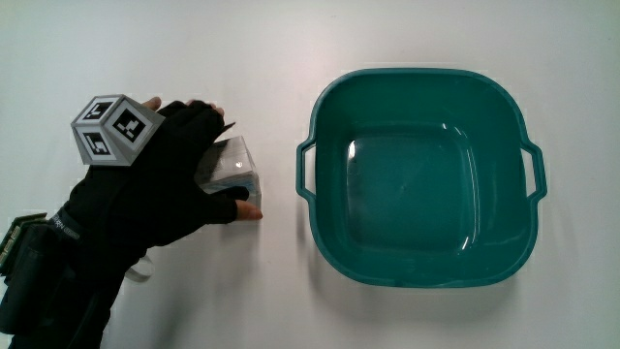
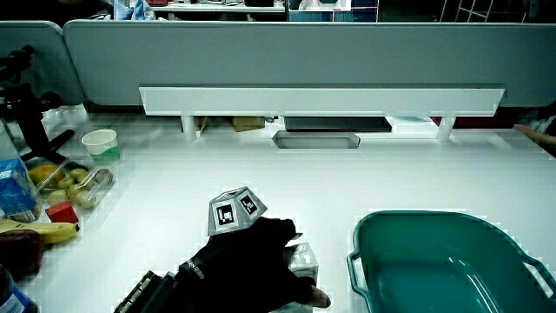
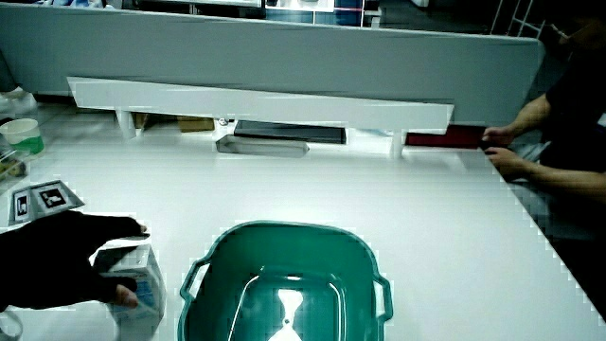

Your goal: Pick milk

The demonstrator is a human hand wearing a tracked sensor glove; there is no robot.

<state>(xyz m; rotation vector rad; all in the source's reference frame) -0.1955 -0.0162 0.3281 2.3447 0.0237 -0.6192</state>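
One milk carton (image 1: 235,171) on the table (image 1: 291,58), and I've got my hand (image 1: 170,184) on it right now — fingers (image 1: 199,114) curled over one side, thumb tip pressing the side nearer to me, so it's clamped in my grip. It sits beside the teal basin (image 1: 325,107), close to the basin's handle but not touching it. In both side views the small pale carton (image 2: 304,258) peeks out from under my glove, and it looks as though its base is on the tabletop, though I can't swear to it.

So where are we? I'd say the reach is done and the grasp is made; the lift is what's left. Nothing here tells me the carton has cleared the surface yet.

Counting outward: one carton of milk, one gloved hand, one patterned cube (image 1: 111,129) riding on the back of it. One teal basin, with nothing in it, two handles on its rim. In a side view, off by the table's edge, one paper cup (image 2: 101,142), one banana (image 2: 43,231), one blue carton (image 2: 16,189) and a clear tray of mixed fruit I can't count. One low partition (image 3: 284,57) runs along the table, with one grey tray (image 3: 261,145) lying under its shelf.
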